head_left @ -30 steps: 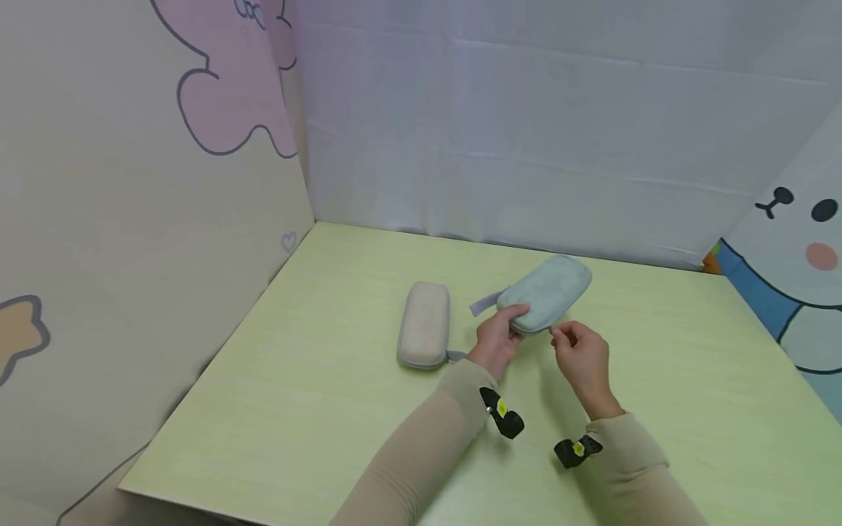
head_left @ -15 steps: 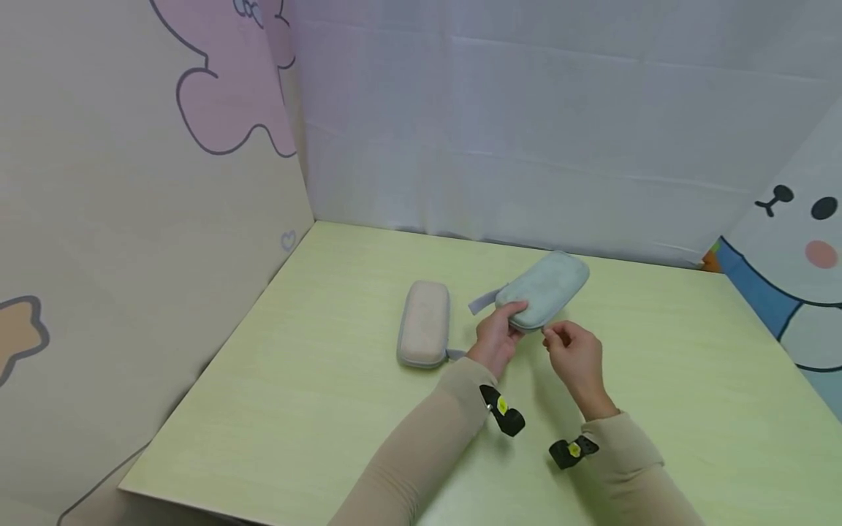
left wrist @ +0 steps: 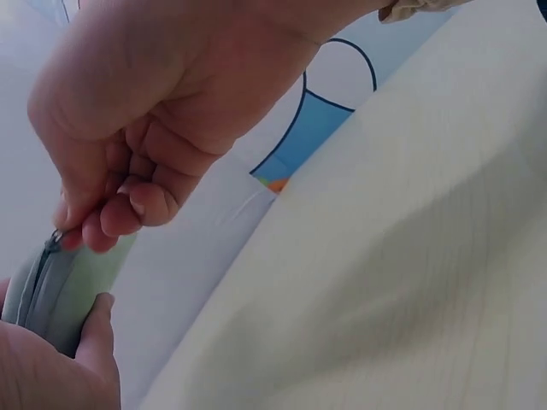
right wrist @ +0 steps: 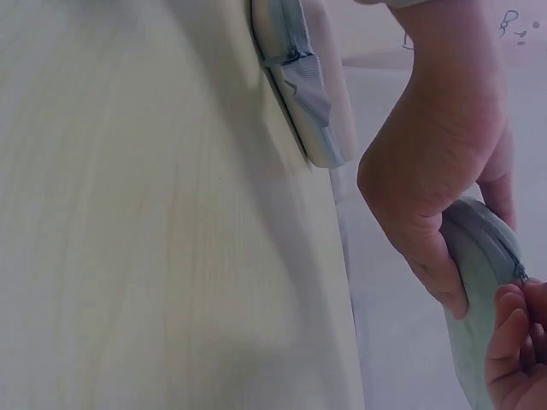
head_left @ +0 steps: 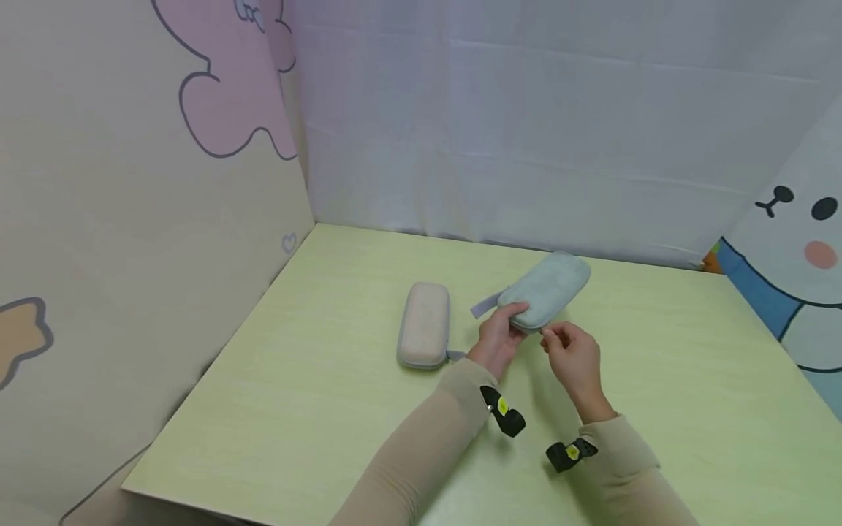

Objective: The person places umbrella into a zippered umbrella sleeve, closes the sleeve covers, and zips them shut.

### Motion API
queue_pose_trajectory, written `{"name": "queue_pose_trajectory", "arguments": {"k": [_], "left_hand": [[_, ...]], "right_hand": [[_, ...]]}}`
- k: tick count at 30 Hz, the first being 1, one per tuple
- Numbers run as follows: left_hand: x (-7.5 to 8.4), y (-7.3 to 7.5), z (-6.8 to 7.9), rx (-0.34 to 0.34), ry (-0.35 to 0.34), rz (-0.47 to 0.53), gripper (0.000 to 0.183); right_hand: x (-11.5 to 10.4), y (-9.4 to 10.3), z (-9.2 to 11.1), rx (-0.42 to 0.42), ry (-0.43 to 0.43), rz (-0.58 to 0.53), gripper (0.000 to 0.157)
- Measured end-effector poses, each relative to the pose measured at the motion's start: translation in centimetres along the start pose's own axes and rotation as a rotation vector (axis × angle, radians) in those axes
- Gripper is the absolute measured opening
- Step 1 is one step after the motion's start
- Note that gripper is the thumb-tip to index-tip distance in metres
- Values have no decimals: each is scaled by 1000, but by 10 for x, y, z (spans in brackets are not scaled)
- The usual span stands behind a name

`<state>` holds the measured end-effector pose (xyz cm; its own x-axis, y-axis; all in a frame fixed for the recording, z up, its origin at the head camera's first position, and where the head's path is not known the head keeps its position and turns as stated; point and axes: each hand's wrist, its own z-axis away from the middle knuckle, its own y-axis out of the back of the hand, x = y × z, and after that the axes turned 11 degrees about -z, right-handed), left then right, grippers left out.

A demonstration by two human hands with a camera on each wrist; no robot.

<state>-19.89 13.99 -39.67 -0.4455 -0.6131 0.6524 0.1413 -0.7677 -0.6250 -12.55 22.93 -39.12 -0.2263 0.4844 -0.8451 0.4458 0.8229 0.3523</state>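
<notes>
A pale green zip case [head_left: 549,288] with rounded ends is held above the table, tilted up to the right. My left hand [head_left: 501,337] grips its near left end, thumb on top and the other fingers beneath. A grey strap [head_left: 485,305] sticks out from the case's left side. At the near end, my right hand [head_left: 574,358] pinches the zipper pull [left wrist: 56,237] between thumb and index finger. In the right wrist view the zipper [right wrist: 513,260] runs along the grey edge of the case, close to the pinching fingertips.
A beige zip case [head_left: 424,325] lies flat on the pale yellow-green table [head_left: 296,409], left of my hands, with its own grey strap [head_left: 455,355]. White sheeting [head_left: 526,131] rises behind the table's back edge. Printed cartoon panels [head_left: 131,219] flank both sides.
My right hand has shifted slightly left along the near end of the green case, pinching the zipper pull. The left hand and the beige case are nearly where they were.
</notes>
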Motion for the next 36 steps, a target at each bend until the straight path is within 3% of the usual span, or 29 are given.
{"name": "queue_pose_trajectory", "arguments": {"k": [4,15,28,36], "left_hand": [[6,0,1,-81,43,7,40],[19,18,-6,-192,207,-25,54],[25,26,-13,-233,214,-109,52],[32,33,-15,-249,151,-303,18]], "right_hand": [[-2,6,-4,41,-13,-21,12],[-1,14,-3,69,-79,-19,12],[1,22,-7,109,-74,-2,12],[2,27,-10,116,-85,20,13]]}}
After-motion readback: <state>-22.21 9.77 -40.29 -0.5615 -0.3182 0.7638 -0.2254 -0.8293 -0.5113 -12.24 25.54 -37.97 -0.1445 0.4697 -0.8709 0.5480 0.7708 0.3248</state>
